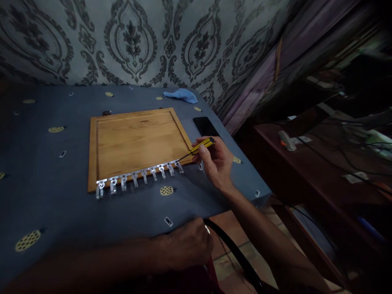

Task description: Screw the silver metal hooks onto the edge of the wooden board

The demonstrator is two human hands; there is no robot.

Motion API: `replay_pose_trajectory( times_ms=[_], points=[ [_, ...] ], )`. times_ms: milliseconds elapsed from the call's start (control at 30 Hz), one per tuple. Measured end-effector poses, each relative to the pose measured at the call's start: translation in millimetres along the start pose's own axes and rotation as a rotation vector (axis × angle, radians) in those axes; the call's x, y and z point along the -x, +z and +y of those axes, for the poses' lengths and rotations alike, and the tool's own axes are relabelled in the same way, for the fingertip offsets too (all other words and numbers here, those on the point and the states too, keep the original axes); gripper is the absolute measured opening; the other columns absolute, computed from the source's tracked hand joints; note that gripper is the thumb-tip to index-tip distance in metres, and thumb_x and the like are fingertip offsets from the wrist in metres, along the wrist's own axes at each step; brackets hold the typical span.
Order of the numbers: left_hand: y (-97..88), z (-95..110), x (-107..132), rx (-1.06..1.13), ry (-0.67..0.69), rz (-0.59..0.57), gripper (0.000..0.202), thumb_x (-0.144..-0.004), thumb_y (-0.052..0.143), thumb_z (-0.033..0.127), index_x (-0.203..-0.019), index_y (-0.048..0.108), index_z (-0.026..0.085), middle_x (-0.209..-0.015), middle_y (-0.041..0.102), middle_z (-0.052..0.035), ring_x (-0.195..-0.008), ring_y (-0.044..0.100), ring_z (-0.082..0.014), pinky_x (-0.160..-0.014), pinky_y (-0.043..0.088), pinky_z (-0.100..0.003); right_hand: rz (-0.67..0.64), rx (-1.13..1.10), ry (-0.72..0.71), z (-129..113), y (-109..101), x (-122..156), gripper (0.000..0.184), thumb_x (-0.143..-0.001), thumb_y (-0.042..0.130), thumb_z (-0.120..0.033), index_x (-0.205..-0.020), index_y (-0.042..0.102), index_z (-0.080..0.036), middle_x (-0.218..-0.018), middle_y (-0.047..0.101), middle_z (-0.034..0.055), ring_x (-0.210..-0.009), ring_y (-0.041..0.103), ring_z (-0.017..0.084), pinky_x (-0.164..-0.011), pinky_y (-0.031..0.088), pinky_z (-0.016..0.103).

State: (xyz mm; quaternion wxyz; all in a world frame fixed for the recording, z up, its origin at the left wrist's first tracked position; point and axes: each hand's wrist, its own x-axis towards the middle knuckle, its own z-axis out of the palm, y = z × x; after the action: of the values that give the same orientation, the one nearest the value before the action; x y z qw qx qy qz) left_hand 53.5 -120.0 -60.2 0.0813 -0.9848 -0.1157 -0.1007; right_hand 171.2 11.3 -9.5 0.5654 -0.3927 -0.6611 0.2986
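Note:
My right hand [216, 163] grips a screwdriver [202, 145] with a yellow and black handle. Its thin shaft slants down left, and the tip meets the right end of a silver metal hook rail [143, 173]. That rail, with several hooks hanging from it, lies along the near edge of a framed wooden board [139, 141]. The board rests flat on a table covered in blue-grey cloth [70, 208]. My left hand [191, 241] is closed in a fist at the table's near edge; whatever it may hold is hidden.
A black phone [205, 125] lies right of the board, and a light blue cloth [181, 95] is crumpled at the back. Patterned wallpaper [131, 41] rises behind. On the right stands a dark red table [303, 179] with cables. A black curved band [235, 251] passes beside my left hand.

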Motion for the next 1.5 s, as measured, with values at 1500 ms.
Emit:
replay_pose_trajectory(
  times_ms=[1500],
  points=[
    [-0.6, 0.6, 3.5, -0.085, 0.030, -0.005, 0.016, -0.090, 0.064, 0.024, -0.079, 0.065, 0.014, -0.070, 0.056, -0.0026, -0.064, 0.048, -0.0158, -0.064, 0.028, -0.035, -0.151, 0.345, -0.042, -15.9, -15.0, -18.8, 0.030, -0.098, 0.052, -0.049, -0.088, 0.057, -0.021, -0.078, 0.058, 0.0006, -0.068, 0.055, 0.015, -0.064, 0.044, 0.030]
  ],
)
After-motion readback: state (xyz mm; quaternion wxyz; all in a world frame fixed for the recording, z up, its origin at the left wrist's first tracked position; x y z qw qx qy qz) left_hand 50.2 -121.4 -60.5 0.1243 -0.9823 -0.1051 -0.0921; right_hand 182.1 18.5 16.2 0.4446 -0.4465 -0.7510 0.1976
